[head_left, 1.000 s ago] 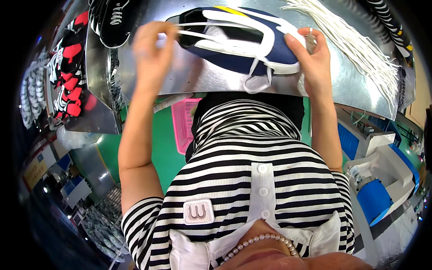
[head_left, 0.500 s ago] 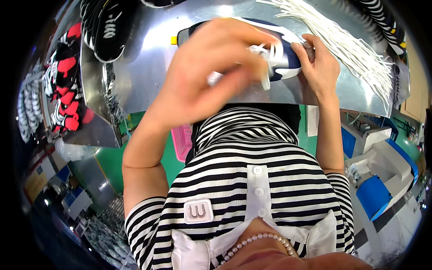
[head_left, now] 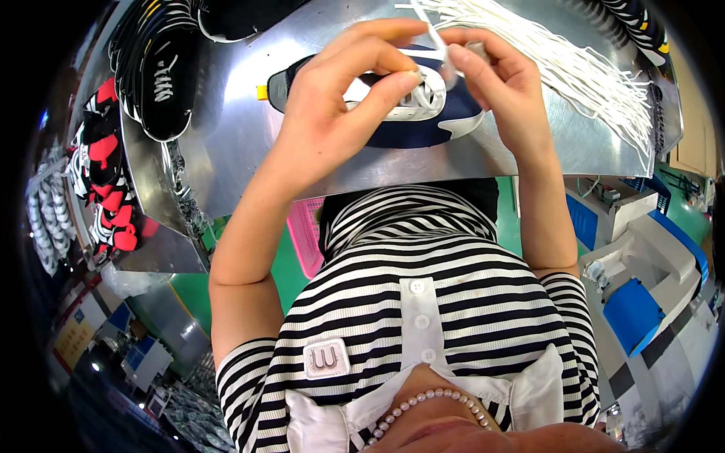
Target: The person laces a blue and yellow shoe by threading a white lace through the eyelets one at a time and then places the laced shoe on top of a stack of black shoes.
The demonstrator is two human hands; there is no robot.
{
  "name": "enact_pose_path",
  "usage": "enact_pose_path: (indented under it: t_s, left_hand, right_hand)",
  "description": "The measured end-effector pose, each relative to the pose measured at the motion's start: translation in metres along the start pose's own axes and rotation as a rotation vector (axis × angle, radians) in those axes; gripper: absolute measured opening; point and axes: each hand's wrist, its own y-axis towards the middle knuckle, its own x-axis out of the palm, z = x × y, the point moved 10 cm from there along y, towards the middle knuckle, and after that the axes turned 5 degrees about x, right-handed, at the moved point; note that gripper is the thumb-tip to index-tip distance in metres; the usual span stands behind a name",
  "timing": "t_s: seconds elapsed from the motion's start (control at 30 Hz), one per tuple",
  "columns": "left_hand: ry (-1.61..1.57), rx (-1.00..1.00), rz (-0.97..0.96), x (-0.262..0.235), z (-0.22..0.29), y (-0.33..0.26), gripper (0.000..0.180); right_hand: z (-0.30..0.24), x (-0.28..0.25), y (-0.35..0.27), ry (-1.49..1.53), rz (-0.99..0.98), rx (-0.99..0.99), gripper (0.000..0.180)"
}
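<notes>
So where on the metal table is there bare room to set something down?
The table is bare between the black shoes and navy shoe, and between the right hand and white laces. It's crowded over the navy shoe, where the left hand also is.

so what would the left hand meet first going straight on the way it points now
Likely the strand of white lace beside the right hand, then that hand itself; depth is hard to judge.

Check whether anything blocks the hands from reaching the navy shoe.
Nothing visible does. The left hand and right hand are at the navy shoe, with only a white lace between them. The bundle of white laces lies beyond, toward the right.
</notes>
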Motion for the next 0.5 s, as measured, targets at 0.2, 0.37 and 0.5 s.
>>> enact_pose_path:
  t_s: [0.2,0.37,0.5]
  left_hand:
    - [-0.041,-0.151,0.101,-0.020,-0.021,-0.018,0.008]
    - [0.268,0.046,0.102,-0.001,0.007,0.006,0.008]
    - [0.301,0.066,0.125,0.018,0.014,0.019,0.014]
  right_hand:
    - [-0.012,-0.099,-0.027,0.311,0.174,-0.075,0.020]
    - [-0.003,-0.086,-0.047,-0.136,0.380,-0.068,0.020]
    - [0.006,-0.006,-0.023,-0.065,0.077,0.005,0.021]
